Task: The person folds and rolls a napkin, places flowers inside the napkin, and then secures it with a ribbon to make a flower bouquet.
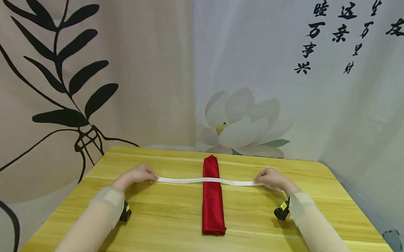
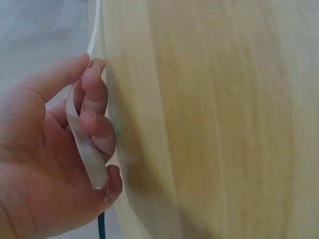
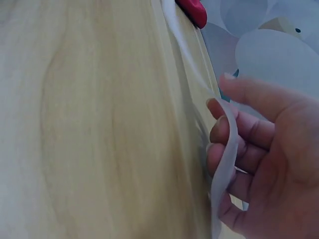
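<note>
A long white ribbon (image 1: 182, 180) stretches between both hands, slightly slack, and crosses over a folded strip of shiny red cloth (image 1: 213, 209) that lies lengthwise on the table. My left hand (image 1: 141, 174) pinches the ribbon between thumb and fingers; in the left wrist view its short end (image 2: 87, 149) runs down across the palm. On the other side, my right hand (image 1: 271, 178) has thumb and forefinger at the ribbon. A loose tail (image 3: 227, 159) passes over the curled fingers in the right wrist view.
The yellow wood-grain table (image 1: 164, 222) reaches back to a hanging curtain (image 1: 149, 82) printed with black leaves, a lotus and dark characters. Small black devices, one (image 1: 125, 212) at the left wrist and another (image 1: 281, 211) at the right, hang below the sleeves.
</note>
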### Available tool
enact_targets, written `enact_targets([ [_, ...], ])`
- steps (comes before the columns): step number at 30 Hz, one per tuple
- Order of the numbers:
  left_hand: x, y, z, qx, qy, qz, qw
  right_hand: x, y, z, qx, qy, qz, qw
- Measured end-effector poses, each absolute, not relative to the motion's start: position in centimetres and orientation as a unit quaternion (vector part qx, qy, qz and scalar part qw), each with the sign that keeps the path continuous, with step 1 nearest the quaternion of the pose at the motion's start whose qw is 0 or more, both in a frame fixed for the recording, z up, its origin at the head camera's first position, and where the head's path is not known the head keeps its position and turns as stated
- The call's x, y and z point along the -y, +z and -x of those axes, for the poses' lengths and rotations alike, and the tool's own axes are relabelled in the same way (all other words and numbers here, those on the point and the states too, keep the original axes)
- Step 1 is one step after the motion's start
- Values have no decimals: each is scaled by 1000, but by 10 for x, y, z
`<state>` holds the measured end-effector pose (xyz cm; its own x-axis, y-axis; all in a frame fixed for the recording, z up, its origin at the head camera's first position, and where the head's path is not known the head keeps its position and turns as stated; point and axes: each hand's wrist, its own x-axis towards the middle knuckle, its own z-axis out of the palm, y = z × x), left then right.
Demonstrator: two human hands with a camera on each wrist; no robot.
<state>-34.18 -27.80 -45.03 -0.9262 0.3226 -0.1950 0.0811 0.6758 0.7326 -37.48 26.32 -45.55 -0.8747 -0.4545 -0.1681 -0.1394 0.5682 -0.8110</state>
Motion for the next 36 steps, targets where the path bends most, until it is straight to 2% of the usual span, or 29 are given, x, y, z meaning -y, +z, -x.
enact_targets([
  [4,277,-448,340,-906,375,-116,160,-261,-454,375,-883,-397,182,174],
  [14,267,-437,343,-907,357,-118,188,-257,-450,376,-887,-390,156,193],
  [24,269,-439,350,-901,369,-132,187,-260,-449,376,-880,-403,181,174],
  [30,267,-434,357,-913,368,-98,147,-260,-452,387,-855,-458,180,166],
  [36,270,-432,370,-925,358,-82,94,-257,-453,398,-850,-489,150,125],
])
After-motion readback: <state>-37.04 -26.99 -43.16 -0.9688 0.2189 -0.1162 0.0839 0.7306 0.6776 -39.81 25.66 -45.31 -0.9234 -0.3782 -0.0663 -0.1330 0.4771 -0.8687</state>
